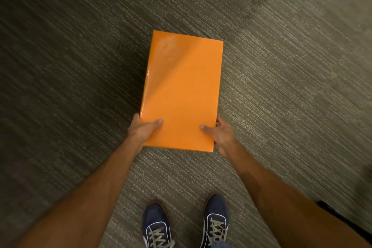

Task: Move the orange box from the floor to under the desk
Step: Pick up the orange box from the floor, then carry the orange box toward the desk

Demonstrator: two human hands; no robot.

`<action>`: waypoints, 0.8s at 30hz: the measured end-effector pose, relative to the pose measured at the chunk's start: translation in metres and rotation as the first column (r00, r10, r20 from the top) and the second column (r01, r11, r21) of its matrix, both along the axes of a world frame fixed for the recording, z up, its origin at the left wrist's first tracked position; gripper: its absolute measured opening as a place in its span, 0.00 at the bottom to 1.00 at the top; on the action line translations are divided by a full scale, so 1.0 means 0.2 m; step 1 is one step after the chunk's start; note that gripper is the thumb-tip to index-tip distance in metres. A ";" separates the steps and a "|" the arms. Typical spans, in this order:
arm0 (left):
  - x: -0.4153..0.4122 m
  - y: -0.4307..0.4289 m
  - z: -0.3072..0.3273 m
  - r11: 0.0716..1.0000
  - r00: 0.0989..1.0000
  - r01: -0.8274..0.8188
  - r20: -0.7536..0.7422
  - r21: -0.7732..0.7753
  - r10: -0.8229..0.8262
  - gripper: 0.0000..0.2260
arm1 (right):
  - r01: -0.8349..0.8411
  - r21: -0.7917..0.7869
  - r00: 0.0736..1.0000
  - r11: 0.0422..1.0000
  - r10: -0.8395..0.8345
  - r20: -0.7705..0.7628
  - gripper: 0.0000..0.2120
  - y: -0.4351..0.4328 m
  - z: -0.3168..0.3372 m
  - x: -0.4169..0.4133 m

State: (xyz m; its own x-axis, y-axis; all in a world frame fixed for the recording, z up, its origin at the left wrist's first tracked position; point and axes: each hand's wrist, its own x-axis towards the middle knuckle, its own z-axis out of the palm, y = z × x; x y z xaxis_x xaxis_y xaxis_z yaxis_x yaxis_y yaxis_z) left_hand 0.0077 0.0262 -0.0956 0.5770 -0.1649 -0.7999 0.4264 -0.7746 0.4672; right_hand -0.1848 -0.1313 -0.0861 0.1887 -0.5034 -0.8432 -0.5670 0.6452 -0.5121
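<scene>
Hands hold the flat, shiny orange cardboard box (182, 90) in the middle of the frame, over the grey striped carpet floor (281, 86). The box looks lifted off the floor, but I cannot be sure it is fully up. So the picking up seems done or nearly done. No table shows anywhere, so carrying the box there and sliding it under is all left to do.

The left hand (144, 130) has a closed grip on the near left corner of the box, thumb on top and fingers hidden below. The right hand (220, 134) grips the near right corner the same way. Both bare arms reach down and forward. Two dark blue laced shoes (157, 225) stand at the bottom of the frame.
</scene>
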 end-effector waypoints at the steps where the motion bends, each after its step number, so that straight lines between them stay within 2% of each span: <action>1: 0.00 0.01 0.01 1.000 1.000 0.005 -0.013 -0.010 -0.005 0.30 | 0.013 -0.016 1.000 1.000 -0.013 0.002 0.28 0.01 0.01 0.00; 7: -0.04 0.12 0.12 1.000 1.000 0.021 0.019 -0.012 -0.020 0.34 | 0.034 -0.004 0.999 0.999 -0.034 -0.004 0.35 0.00 0.16 -0.02; 11: -0.08 0.24 0.25 0.999 0.997 -0.037 0.066 -0.008 0.037 0.30 | -0.029 -0.002 1.000 1.000 0.029 -0.001 0.36 0.04 0.31 0.00; 16: -0.12 0.43 0.45 0.996 0.988 -0.088 0.123 -0.010 0.089 0.30 | -0.135 -0.022 0.991 0.991 0.136 0.021 0.33 0.14 0.53 0.06; 24: -0.19 0.86 0.87 0.958 0.943 -0.284 0.165 -0.043 0.288 0.30 | -0.368 -0.024 0.929 0.929 0.369 0.031 0.27 0.42 0.93 0.23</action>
